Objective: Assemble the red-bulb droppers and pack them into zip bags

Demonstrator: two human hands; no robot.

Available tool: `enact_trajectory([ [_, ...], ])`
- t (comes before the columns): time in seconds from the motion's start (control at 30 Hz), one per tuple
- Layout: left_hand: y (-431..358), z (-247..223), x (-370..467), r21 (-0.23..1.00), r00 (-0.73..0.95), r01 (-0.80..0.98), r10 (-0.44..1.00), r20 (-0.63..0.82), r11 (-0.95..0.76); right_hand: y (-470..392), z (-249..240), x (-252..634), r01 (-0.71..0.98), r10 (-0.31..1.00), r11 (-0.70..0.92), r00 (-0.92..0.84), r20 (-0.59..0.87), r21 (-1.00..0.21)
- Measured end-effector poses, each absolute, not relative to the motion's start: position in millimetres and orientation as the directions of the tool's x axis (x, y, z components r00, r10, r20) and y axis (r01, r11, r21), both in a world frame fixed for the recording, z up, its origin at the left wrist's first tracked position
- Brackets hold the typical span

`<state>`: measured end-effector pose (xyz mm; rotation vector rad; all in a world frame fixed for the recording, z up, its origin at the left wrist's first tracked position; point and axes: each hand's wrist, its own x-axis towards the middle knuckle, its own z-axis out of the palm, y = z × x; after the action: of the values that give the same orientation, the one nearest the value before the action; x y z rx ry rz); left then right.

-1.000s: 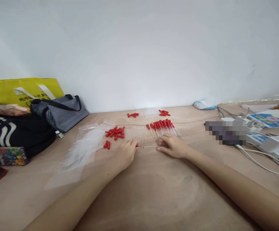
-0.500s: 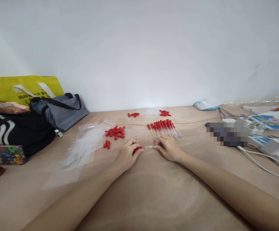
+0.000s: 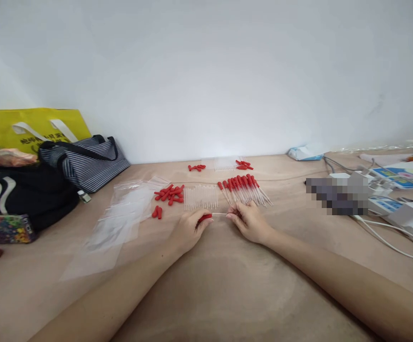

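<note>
My left hand (image 3: 191, 227) pinches a red rubber bulb (image 3: 205, 217). From the right, my right hand (image 3: 244, 219) holds a thin clear glass tube (image 3: 219, 214), whose left end meets the bulb's open end. How far the tube sits inside cannot be made out. Behind my hands lies a row of clear tubes without bulbs (image 3: 201, 197). Right of that row, several tubes with red bulbs on their upper ends (image 3: 244, 189) lie side by side. Loose red bulbs (image 3: 169, 194) are heaped to the left of the bare tubes, with a few more (image 3: 157, 212) nearer me.
Clear plastic bags (image 3: 117, 223) lie at the left, near a striped bag (image 3: 94, 164) and a black bag (image 3: 45, 194). More bulbs (image 3: 196, 167) and tubes (image 3: 225, 164) rest by the wall. At the right are a blurred-out object (image 3: 338, 195) and white cables (image 3: 388, 240).
The gap between the tube and the bulb has closed; the tube's end now meets the bulb. The whole view has shifted slightly.
</note>
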<state>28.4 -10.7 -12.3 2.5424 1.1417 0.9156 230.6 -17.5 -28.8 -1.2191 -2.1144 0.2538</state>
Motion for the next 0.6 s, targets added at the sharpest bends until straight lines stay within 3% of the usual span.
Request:
enact_trajectory([
  [0.4,-8.7,-12.7,26.1,0.535,0.518,0.547,0.763,0.387,-0.644,-20.5,-26.1,233.6,0.658,0.765,0.632,-0.445,0.466,-0.409],
  [0.6,-11.8,-9.1,27.4,0.493,0.547,0.564,0.746,0.379,-0.663,-20.3,-21.6,236.5,0.665,0.676,0.71,-0.548,0.492,-0.234],
])
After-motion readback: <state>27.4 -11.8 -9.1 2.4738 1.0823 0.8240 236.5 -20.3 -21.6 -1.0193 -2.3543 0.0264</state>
